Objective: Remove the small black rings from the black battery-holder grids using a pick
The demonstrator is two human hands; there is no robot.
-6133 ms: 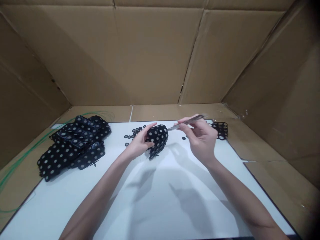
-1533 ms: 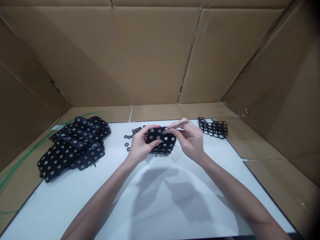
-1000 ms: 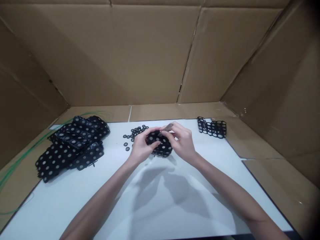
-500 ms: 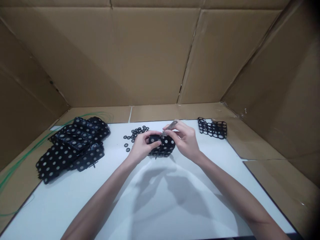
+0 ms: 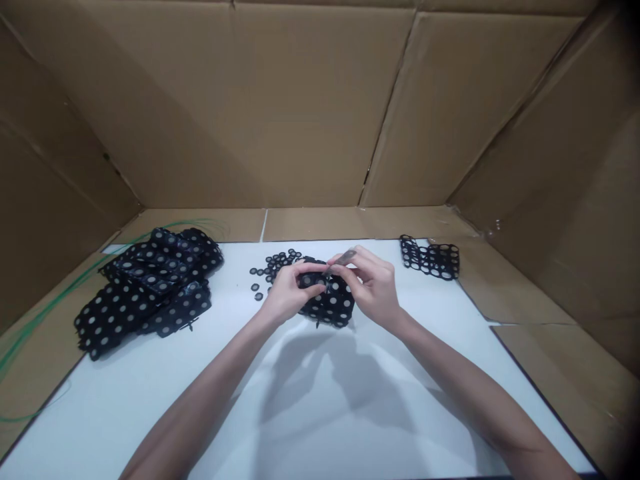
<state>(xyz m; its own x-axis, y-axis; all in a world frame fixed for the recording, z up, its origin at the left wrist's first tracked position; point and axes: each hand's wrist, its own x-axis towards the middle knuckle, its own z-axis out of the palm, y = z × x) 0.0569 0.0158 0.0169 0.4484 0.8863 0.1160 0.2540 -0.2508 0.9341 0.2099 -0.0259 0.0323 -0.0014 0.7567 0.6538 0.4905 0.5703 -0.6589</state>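
Note:
My left hand [image 5: 291,292] grips the left part of a black sheet with rows of pale round discs [image 5: 330,308], thumb in front and fingers along its top edge. Pinched in my right hand [image 5: 371,283] is a thin grey metal tool, like tweezers or a small blade [image 5: 344,258]. Its tip meets the sheet near my left fingertips; the exact contact point is hidden by the fingers. Just behind my left hand lies a cluster of loose small black rings with pale centres [image 5: 274,263].
At the left is a heap of similar dotted black sheets [image 5: 120,308]. Green strands [image 5: 55,303] run beside it. A black sheet with open holes [image 5: 437,260] lies at the back right. Cardboard walls [image 5: 300,107] enclose the white tabletop [image 5: 200,413].
The dotted sheet has tilted so more of its face shows, its lower edge coming down and nearer. Both hands stay close together on it. The whole view has shifted slightly.

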